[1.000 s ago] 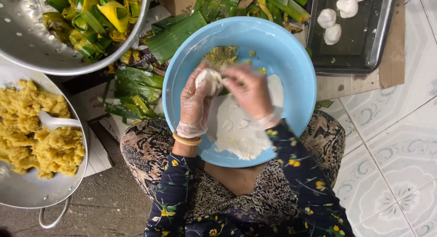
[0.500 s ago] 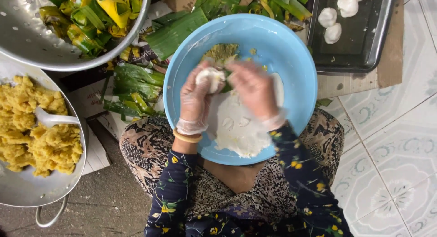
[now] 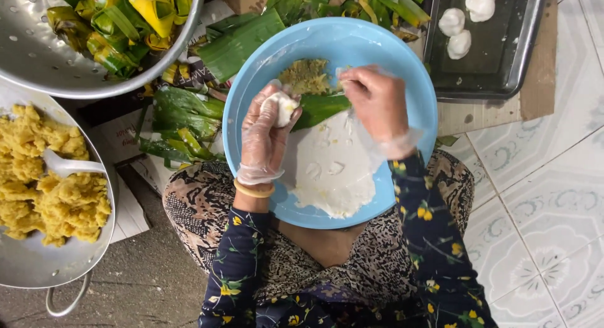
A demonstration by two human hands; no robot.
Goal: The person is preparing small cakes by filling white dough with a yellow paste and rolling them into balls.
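Since half a second before, our right hand [image 3: 377, 107] had left the dough ball [image 3: 280, 107] and closed its fingers on a green leaf strip [image 3: 321, 107] at the middle of the blue basin [image 3: 251, 95]. Our left hand [image 3: 264, 136], gloved, cupped the ball alone, over the basin's left side. White dough [image 3: 330, 170] lay spread in the near half, greenish filling [image 3: 305, 76] in the far half. We judged shaping done, wrapping beginning.

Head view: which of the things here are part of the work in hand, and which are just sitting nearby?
In use:
- left hand, gloved, holding a white dough ball
- right hand, reaching at the green leaf strip
- blue basin with white dough and crumbly filling

Lying nearby:
- pan of yellow mash with a spoon
- colander of folded leaves
- dark tray with finished dough balls
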